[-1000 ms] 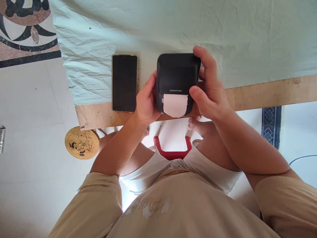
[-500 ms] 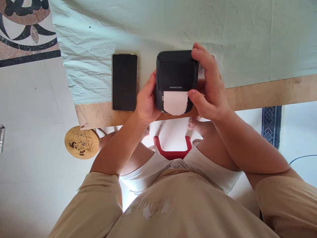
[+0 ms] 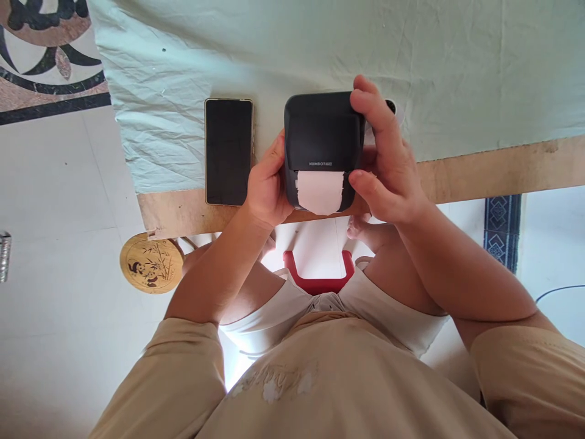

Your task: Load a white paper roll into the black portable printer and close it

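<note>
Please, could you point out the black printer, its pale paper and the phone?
Black printer [image 3: 323,129]: head view, on its upper cover.
Pale paper [image 3: 320,191]: head view, middle of the strip.
Phone [image 3: 228,151]: head view, middle of the dark screen.

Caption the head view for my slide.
Left hand and right hand hold a black NIIMBOT device beside a dark-screened phone.

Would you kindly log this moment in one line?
left hand: holds NIIMBOT printer; right hand: touches its edge; paper: protruding; smartphone: on table

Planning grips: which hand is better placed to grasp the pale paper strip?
Right hand, probably, its thumb beside the strip; the left hand holds the black boxy printer from its other side.
</note>
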A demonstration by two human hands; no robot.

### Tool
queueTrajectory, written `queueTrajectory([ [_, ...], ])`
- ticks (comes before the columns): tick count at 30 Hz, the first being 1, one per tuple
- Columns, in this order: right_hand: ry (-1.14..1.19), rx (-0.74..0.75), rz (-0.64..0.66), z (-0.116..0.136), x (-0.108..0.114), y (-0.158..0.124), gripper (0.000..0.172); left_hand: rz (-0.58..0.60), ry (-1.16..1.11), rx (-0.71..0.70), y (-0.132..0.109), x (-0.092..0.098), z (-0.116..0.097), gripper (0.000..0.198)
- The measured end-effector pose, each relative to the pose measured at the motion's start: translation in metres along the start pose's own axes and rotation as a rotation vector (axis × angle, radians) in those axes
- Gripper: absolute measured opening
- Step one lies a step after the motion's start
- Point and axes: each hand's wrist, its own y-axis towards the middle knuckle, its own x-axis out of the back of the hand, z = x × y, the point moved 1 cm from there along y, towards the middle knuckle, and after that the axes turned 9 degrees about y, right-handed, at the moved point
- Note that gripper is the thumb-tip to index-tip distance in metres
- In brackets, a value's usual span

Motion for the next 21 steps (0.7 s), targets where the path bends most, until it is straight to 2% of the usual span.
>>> queueTrajectory([
  [5,0.023,0.091,0.022,0.000,0.000,0.001,0.070,0.031,-0.010,-0.003,-0.001,-0.002,-0.002,0.019],
  [9,0.023,0.139,-0.012,0.004,0.002,0.002,0.072,0.138,-0.103,-0.067,-0.005,-0.011,-0.009,0.038],
  [13,-0.086,0.163,-0.127,0.009,0.004,0.002,0.058,0.206,-0.140,-0.110,-0.009,-0.017,-0.010,0.034],
  [18,-0.152,0.268,-0.332,0.011,0.002,0.005,0.050,0.225,-0.023,-0.181,-0.005,-0.013,-0.002,0.022],
  [21,-0.081,0.280,-0.406,0.014,-0.002,0.008,0.027,0.250,0.011,-0.158,-0.001,-0.009,0.001,0.026],
])
